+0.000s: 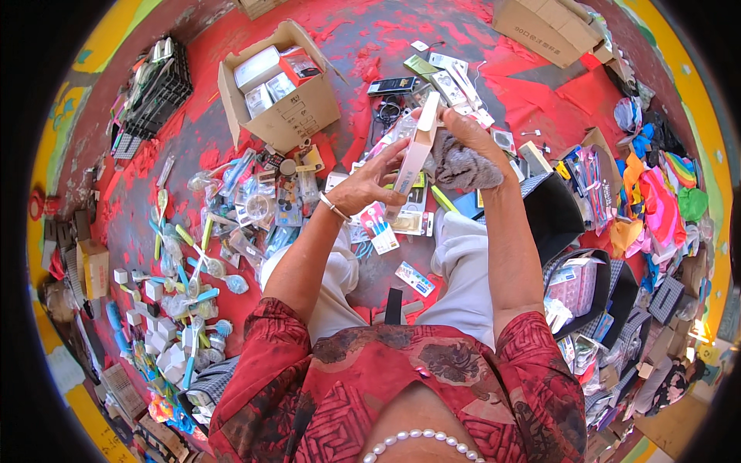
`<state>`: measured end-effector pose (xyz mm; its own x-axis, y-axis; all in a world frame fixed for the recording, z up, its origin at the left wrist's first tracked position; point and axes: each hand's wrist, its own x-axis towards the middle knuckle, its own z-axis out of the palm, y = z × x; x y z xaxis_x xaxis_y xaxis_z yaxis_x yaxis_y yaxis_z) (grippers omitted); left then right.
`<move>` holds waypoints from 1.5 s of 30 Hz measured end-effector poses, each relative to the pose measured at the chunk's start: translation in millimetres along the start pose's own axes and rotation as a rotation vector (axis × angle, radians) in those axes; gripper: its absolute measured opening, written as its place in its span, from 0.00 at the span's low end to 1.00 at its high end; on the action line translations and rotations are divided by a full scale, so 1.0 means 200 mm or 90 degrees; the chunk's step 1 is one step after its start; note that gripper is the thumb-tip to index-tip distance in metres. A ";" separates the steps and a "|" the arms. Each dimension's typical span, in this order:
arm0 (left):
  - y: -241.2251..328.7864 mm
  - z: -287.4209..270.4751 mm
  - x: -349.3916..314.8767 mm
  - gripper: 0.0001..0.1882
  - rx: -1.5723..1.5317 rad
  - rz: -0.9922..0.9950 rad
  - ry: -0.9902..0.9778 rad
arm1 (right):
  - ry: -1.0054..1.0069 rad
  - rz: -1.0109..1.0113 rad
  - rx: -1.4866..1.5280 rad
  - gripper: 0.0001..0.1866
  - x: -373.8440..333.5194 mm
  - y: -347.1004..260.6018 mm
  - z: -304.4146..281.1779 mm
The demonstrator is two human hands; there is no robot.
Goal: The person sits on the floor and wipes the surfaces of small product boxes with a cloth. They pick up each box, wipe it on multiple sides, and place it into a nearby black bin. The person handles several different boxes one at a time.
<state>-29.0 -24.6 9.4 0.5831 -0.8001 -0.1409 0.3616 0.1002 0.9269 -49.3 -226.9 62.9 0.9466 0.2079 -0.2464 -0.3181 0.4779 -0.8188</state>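
My left hand (369, 182) grips a slim white box (415, 153), tilted upright in front of me, its fingers on one side of it. A bunched grey cloth (465, 163) is in my right hand (472, 137), close against the box's other side. The right fingertips are partly hidden behind the box, so whether they touch it I cannot tell. Below the box lie a card pack with blue-handled items (378, 228) and, between my legs, a small blue and white pack (415, 278).
An opened cardboard box (312, 116) holding white boxes stands far left of centre. Brushes (202, 262) and packaged goods crowd the left floor. Phone boxes and cables (455, 81) lie beyond my hands. Dark fabric bins (552, 216) and colourful balloon-like items (660, 201) are at right.
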 end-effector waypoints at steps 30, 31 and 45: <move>-0.06 -0.05 0.03 0.49 0.604 0.086 0.310 | 0.186 -0.084 -0.311 0.17 -0.02 -0.06 -0.02; -0.06 -0.05 0.03 0.48 0.624 0.081 0.321 | 0.282 -0.133 -0.337 0.15 -0.03 -0.07 -0.02; -0.03 -0.03 -0.01 0.51 0.342 0.095 0.031 | 0.406 -0.321 -0.498 0.14 0.05 -0.06 -0.12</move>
<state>-27.4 -20.8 2.8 0.6370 -0.7709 0.0013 -0.1419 -0.1155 0.9831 -34.1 -250.7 57.6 0.8829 -0.4387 0.1674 0.0155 -0.3290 -0.9442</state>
